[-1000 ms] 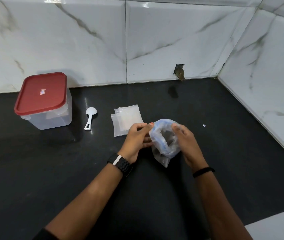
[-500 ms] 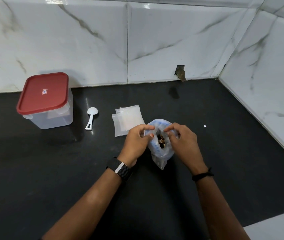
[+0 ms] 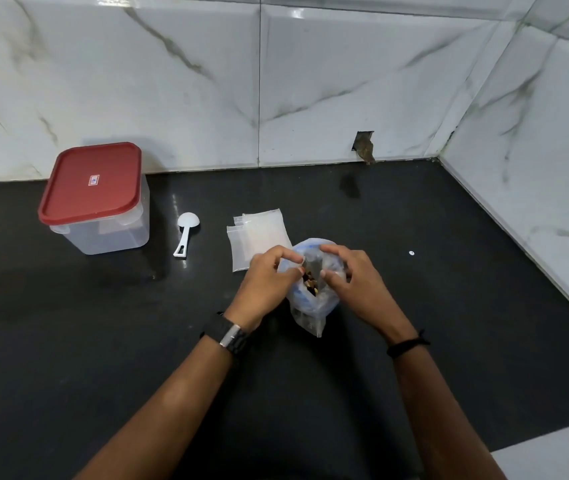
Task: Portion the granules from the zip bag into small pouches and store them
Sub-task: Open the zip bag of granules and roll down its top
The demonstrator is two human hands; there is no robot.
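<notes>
Hands at frame centre: left hand (image 3: 267, 280) and right hand (image 3: 354, 282) each pinch the zip bag (image 3: 311, 306) mouth, granules (image 3: 310, 283) showing. Just beyond lie small pouches (image 3: 259, 237), then scoop (image 3: 186, 233); lidded container (image 3: 97, 199) upper left.

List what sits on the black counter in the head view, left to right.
Clear plastic container with red lid → white plastic scoop → stack of small clear pouches → left hand → clear zip bag of granules → right hand → tiny white speck.
</notes>
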